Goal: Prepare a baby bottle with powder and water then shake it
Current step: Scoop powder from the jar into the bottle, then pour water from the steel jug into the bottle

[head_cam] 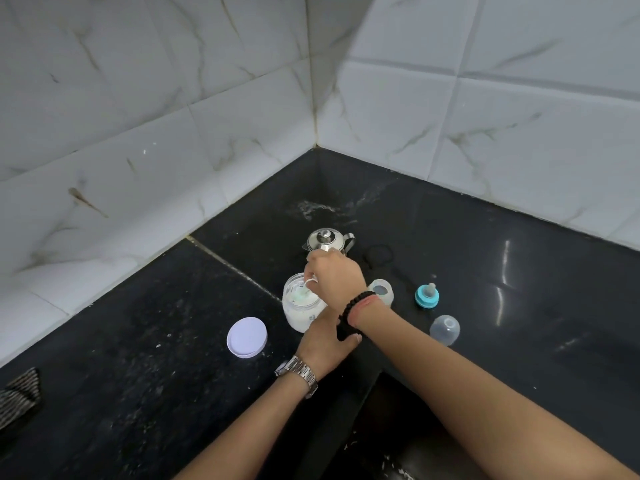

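On black counter [138, 393]: one powder jar [298, 310] gripped by left hand [323, 341]; right hand [334, 275] pinching one scoop [309, 283].

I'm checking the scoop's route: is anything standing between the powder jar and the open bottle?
Nothing visible does. The bottle stands open just right of the powder jar; only the right hand and its wrist, holding the scoop in the jar, cross that gap.

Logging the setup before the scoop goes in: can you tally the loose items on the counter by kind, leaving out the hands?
Powder jar: 1
Jar lid: 1
Scoop: 1
Steel kettle: 1
Baby bottle, open: 1
Teat ring, blue: 1
Clear bottle cap: 1
Black hair tie: 1
Striped cloth: 1
Total: 9
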